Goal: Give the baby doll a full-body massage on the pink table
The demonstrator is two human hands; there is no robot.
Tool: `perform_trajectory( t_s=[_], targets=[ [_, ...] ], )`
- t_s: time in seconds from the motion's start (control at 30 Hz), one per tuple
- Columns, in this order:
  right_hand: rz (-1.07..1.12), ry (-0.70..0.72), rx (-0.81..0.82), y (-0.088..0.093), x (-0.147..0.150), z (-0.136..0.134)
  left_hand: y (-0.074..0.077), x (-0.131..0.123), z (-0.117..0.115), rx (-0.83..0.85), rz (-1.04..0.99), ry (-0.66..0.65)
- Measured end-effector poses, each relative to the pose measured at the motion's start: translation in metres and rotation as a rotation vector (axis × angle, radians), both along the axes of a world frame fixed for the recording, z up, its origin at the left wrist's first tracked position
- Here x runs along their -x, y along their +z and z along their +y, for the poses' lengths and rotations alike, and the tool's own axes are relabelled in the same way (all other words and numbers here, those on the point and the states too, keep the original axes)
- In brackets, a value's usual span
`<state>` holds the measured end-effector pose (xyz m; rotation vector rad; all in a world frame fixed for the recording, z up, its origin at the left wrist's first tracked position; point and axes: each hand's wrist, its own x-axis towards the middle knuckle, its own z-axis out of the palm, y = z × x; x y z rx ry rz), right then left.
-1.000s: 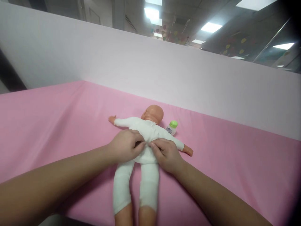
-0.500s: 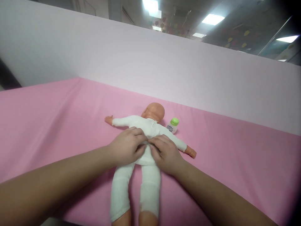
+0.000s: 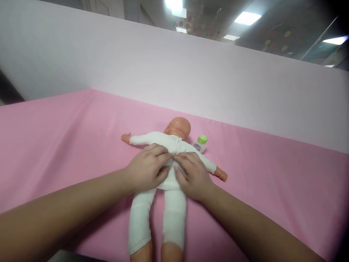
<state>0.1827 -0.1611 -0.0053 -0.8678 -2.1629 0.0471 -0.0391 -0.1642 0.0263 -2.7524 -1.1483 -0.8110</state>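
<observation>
A baby doll (image 3: 171, 182) with a white cloth body lies face down, its bald head (image 3: 181, 125) at the far end and its arms spread. On the left of its back rests my left hand (image 3: 148, 167), fingers curled and thumb bent toward them. From the right, my right hand (image 3: 193, 174) mirrors it, with fingers bent and thumb pressed on the cloth. The fingertips of both hands nearly meet over the middle of the back, pinching the white cloth there. My fingers partly hide the cloth between them.
A small clear bottle with a green cap (image 3: 201, 143) is beside the doll's right-hand shoulder. Pink sheeting (image 3: 261, 174) covers the surface beneath. A pale upright panel (image 3: 191, 72) borders the far side.
My fingertips have shifted slightly up the doll's back toward its head. The raised fold of cloth between them shows less. The doll and bottle stay in place.
</observation>
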Motion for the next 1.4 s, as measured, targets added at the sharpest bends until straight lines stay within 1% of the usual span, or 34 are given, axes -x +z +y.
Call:
perform_trajectory(
  t_s=[0.1, 0.2, 0.33, 0.43, 0.53, 0.67, 0.9, 1.17, 1.33, 1.4],
  targets=[
    [-0.057, -0.007, 0.072, 0.0004, 0.0001, 0.0003, 0.0021, -0.0003, 0.0023, 0.099, 0.043, 0.012],
    [-0.079, -0.007, 0.099, 0.0009, -0.0004, 0.0007, 0.0027, 0.0003, 0.0034, 0.132, 0.054, 0.013],
    [-0.052, 0.003, 0.063, 0.0011, -0.0004, 0.0, 0.0007, 0.001, 0.0016, 0.08, 0.031, 0.0],
    [-0.023, -0.026, 0.036, 0.0008, -0.0001, -0.0005, -0.0011, 0.001, 0.001, 0.044, 0.006, 0.028],
    [-0.036, -0.056, 0.059, -0.0002, -0.0004, 0.0003, -0.0017, 0.001, 0.0025, 0.084, 0.002, 0.038],
    [-0.084, -0.047, 0.1, -0.0014, -0.0017, 0.0018, -0.0011, 0.0012, 0.0049, 0.128, 0.023, 0.029],
    [-0.078, -0.044, 0.094, 0.0, -0.001, 0.0029, -0.0029, 0.0007, 0.0041, 0.06, 0.071, 0.071],
    [-0.068, -0.047, 0.071, -0.0004, 0.0005, 0.0021, -0.0029, 0.0013, 0.0045, 0.064, 0.07, 0.047],
    [-0.032, -0.057, 0.037, -0.0009, -0.0004, 0.0025, -0.0016, 0.0016, 0.0034, -0.002, 0.104, 0.05],
    [-0.04, -0.057, 0.047, -0.0015, -0.0005, 0.0036, -0.0017, 0.001, 0.0033, 0.0, 0.116, 0.047]
  ],
)
